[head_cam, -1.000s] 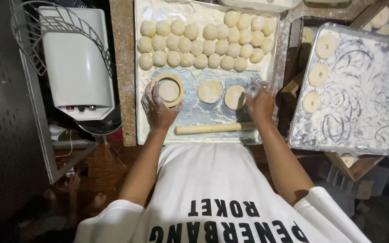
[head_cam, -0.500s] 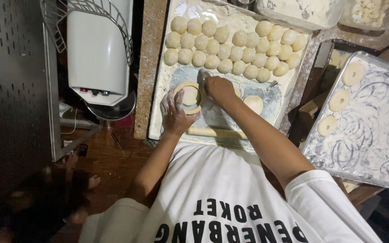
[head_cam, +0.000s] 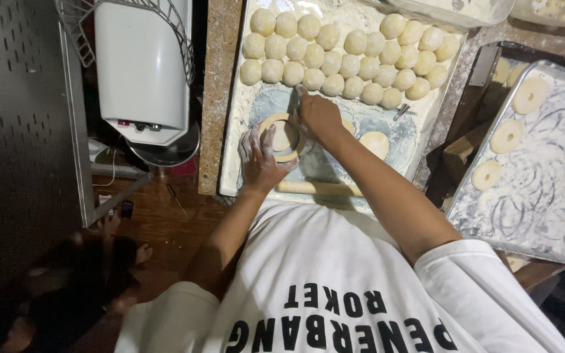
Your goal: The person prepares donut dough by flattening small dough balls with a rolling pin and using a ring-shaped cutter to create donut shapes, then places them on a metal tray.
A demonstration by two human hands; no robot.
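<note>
The right hand (head_cam: 320, 116) has crossed from the far disc (head_cam: 374, 142) to join the left hand (head_cam: 261, 160) at the ring cutter (head_cam: 281, 136). Left fingers curl round the ring's near rim; the right presses its far edge, over dough on the floured surface (head_cam: 387, 131). Dough balls (head_cam: 348, 52) lie beyond.
</note>
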